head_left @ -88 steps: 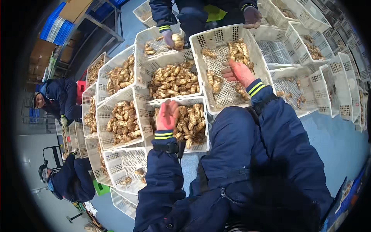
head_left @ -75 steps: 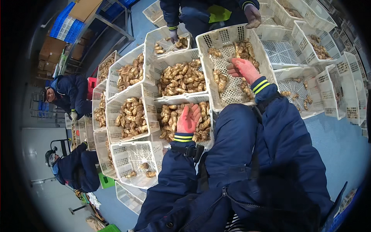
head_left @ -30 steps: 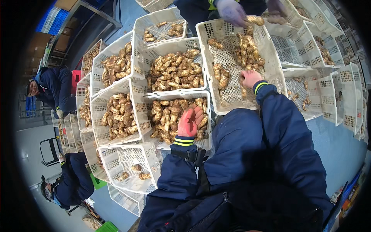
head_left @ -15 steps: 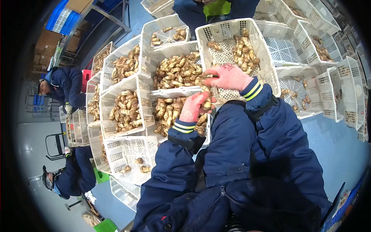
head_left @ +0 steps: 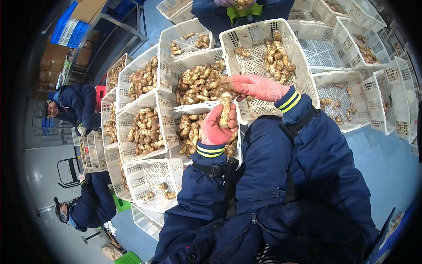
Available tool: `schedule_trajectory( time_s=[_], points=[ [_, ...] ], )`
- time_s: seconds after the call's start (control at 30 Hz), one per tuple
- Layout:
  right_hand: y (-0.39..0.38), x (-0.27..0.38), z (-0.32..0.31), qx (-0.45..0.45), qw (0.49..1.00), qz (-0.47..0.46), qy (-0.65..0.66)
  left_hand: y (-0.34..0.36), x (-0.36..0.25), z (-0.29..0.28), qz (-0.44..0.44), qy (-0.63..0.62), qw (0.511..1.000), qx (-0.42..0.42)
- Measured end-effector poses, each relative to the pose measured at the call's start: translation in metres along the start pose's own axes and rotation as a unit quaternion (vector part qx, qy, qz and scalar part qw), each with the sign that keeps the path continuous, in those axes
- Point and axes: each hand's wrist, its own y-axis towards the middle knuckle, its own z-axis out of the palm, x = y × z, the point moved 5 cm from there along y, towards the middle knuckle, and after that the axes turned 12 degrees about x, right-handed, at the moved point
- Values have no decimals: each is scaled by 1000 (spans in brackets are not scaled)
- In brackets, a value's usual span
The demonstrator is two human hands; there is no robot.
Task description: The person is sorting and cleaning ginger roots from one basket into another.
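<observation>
My left hand point(head_left: 214, 127), in a pink glove with fingertips showing, is closed around the stem of a brown and cream mushroom point(head_left: 225, 111), held upright with its cap at the top. My right hand point(head_left: 260, 88), gloved alike, reaches across to that cap with fingers bent together. Whether it pinches the cap or something small beside it, I cannot make out. Beneath my left hand, a crate holds a mushroom pile point(head_left: 190, 132). Another mushroom heap point(head_left: 198, 81) fills the crate just beyond. Below my right hand stands a white crate point(head_left: 295, 50) with fewer mushrooms point(head_left: 278, 57).
More white mesh crates surround me, including a left one with three mushrooms point(head_left: 163, 186) and a right one with scattered pieces point(head_left: 337, 104). A person point(head_left: 241, 11) sits opposite, hands around a mushroom. Two people point(head_left: 79, 103) work at far left. Blue floor point(head_left: 382, 163) lies to the right.
The mushroom in my left hand has come upright and shows more fully. My right hand has shifted slightly, its fingers now at the cap. The person opposite now shows hands holding a mushroom.
</observation>
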Motion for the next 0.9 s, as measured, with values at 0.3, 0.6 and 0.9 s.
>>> schedule_trajectory(
  time_s=[0.3,0.6,0.9],
  points=[
    [4,-10,-7,-57,984,115,-128,-1,5,-18,-5,334,927,-171],
    [-16,-50,-70,-232,970,66,-10,-34,-3,-56,10,259,942,-213],
    [-66,-118,-144,-319,856,304,-270,-129,55,-211,-73,104,935,-332]
  ],
)
